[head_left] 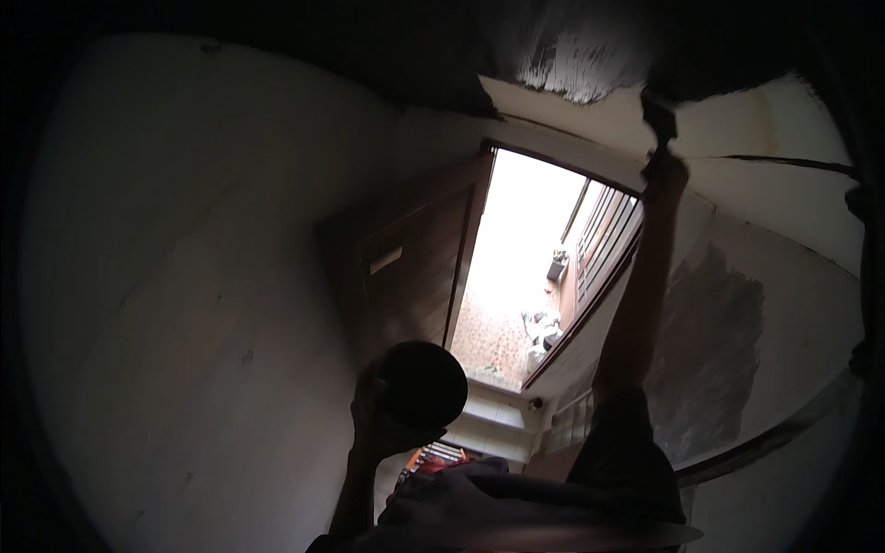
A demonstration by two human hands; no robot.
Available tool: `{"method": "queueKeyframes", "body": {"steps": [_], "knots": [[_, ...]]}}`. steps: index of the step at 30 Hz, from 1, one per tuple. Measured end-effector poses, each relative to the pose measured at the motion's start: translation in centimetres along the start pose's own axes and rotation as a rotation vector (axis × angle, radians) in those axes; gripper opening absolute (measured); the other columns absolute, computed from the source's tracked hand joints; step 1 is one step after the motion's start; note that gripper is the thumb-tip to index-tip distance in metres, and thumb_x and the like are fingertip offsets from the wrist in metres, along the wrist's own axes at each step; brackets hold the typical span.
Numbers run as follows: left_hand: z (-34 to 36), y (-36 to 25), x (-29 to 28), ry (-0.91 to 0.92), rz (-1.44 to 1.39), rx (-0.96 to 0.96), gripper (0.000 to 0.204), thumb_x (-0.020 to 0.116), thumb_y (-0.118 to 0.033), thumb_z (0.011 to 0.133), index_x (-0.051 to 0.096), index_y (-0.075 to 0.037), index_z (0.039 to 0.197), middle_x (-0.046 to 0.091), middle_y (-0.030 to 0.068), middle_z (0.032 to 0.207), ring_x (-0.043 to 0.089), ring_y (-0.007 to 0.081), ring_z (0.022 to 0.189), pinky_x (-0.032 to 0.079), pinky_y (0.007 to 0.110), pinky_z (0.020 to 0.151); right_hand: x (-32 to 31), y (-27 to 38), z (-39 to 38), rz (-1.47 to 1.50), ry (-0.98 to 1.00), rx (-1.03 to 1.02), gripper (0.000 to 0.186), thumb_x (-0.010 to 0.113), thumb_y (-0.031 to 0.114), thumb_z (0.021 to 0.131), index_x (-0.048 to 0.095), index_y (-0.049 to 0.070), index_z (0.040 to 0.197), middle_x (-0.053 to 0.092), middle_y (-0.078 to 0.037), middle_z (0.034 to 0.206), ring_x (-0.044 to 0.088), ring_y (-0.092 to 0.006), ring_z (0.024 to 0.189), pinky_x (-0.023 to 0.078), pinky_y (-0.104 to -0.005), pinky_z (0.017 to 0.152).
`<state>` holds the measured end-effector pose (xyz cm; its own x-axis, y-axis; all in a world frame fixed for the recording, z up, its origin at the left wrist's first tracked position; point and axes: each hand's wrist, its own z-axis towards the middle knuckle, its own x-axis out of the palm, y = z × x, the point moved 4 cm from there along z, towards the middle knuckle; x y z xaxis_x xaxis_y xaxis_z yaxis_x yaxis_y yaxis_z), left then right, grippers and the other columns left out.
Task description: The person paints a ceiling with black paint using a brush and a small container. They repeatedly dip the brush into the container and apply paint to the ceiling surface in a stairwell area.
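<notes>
1. Left grip [373, 410]: fingers curled around the side of a dark, round container [424, 382], pinching it. The container is at near left, below the brown panelled door [419, 258]; its contents are too dark to tell.
2. Right grip [666, 177]: raised at far right, fingers closed on the lower end of a dark, narrow-waisted hand tool [660, 122].
3. Tool position: upper end overlaps the border between the glossy black coating [576, 55] and the pale, uncoated overhead surface [737, 124]. Whether it makes contact cannot be told.
4. Right side: a ragged dark-grey patch [710, 350] marks the pale wall [802, 318], beside the raised bare forearm [636, 295].
5. Far centre: the door stands open at a bright doorway [516, 230]; pale bags [541, 324] lie outside.
6. Left side: a plain, pale wall with small dark marks [175, 276].
</notes>
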<state>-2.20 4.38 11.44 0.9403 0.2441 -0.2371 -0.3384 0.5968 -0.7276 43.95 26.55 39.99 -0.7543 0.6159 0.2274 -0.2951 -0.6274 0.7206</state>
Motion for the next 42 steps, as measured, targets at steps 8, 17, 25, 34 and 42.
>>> {"method": "queueKeyframes", "body": {"steps": [8,17,25,34,42], "knots": [[-0.4,-0.4,-0.3,-0.077,0.02,0.123,0.109,0.101,-0.031,0.042,0.041,-0.016,0.133,0.053,0.0177,0.138,0.056,0.0358,0.125,0.051,0.049,0.1,-1.3,14.5,-8.5,0.241,-0.115,-0.237,0.027,0.063,0.025,0.101,0.062,-0.002,0.1,0.056,-0.001,0.071,0.043,-0.002,0.056,0.03,-0.0188,0.044],[-0.8,0.5,-0.2,-0.069,0.08,0.038,0.108,0.101,-0.033,0.045,0.041,-0.018,0.133,0.052,0.0194,0.138,0.056,0.0376,0.124,0.051,0.05,0.1,4.1,-3.2,-0.3,0.284,-0.145,-0.327,0.035,0.054,0.03,0.105,0.05,0.01,0.077,0.041,0.006,0.058,0.034,-0.0021,0.048,0.023,-0.0227,0.041],[-0.4,1.3,0.0,-0.057,0.109,-0.018,0.107,0.102,-0.036,0.046,0.041,-0.019,0.133,0.052,0.0209,0.139,0.057,0.0392,0.124,0.052,0.052,0.099,4.4,-19.2,3.9,0.106,-0.162,0.191,0.04,0.056,0.038,0.099,0.065,0.005,0.08,0.052,0.0,0.058,0.041,-0.0069,0.04,0.028,-0.0263,0.036],[1.4,-0.1,0.3,-0.009,0.254,0.092,0.107,0.1,-0.032,0.047,0.038,-0.019,0.133,0.052,0.0188,0.138,0.056,0.0372,0.124,0.051,0.049,0.1,3.5,-7.3,11.7,0.275,0.24,-0.035,0.015,0.06,0.013,0.096,0.068,0.001,0.092,0.065,-0.007,0.078,0.054,-0.0105,0.055,0.04,-0.0251,0.045],[1.1,0.0,0.7,0.013,0.231,0.081,0.106,0.1,-0.033,0.047,0.038,-0.02,0.133,0.051,0.0185,0.139,0.056,0.0379,0.124,0.051,0.049,0.1,-1.3,5.8,3.0,0.398,0.265,-0.097,0.026,0.052,0.004,0.101,0.058,-0.015,0.118,0.064,-0.016,0.097,0.05,-0.0092,0.061,0.041,-0.0198,0.051]]}}
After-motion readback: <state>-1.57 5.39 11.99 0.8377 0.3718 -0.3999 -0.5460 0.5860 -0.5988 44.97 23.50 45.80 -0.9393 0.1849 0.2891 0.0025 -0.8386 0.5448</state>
